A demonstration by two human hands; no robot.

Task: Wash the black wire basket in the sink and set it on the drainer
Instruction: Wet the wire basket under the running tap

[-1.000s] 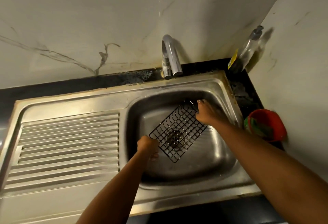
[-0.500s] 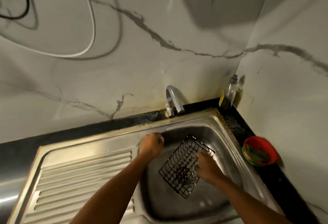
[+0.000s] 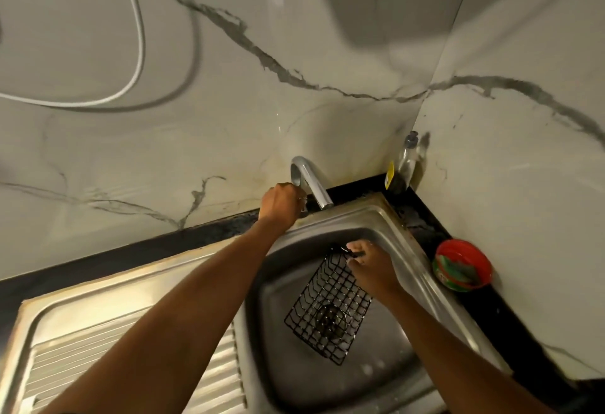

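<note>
The black wire basket [image 3: 327, 305] lies in the steel sink [image 3: 422, 286] bowl, over the drain. My right hand [image 3: 370, 261] grips its far rim. My left hand [image 3: 281, 205] is raised to the chrome tap [image 3: 309, 181] at the back of the sink, fingers curled round the handle at its base. No water stream is visible. The ribbed drainer [image 3: 131, 348] is to the left of the bowl.
A clear soap bottle [image 3: 404, 168] stands in the back corner of the black counter. A red bowl [image 3: 463, 264] holding a green scrubber sits on the counter right of the sink. A marble wall rises behind, with a white cable [image 3: 139, 53] hanging on it.
My left hand left the basket and rose to the tap. My right hand shifted along the basket to its far rim. The camera tilted up, showing more wall.
</note>
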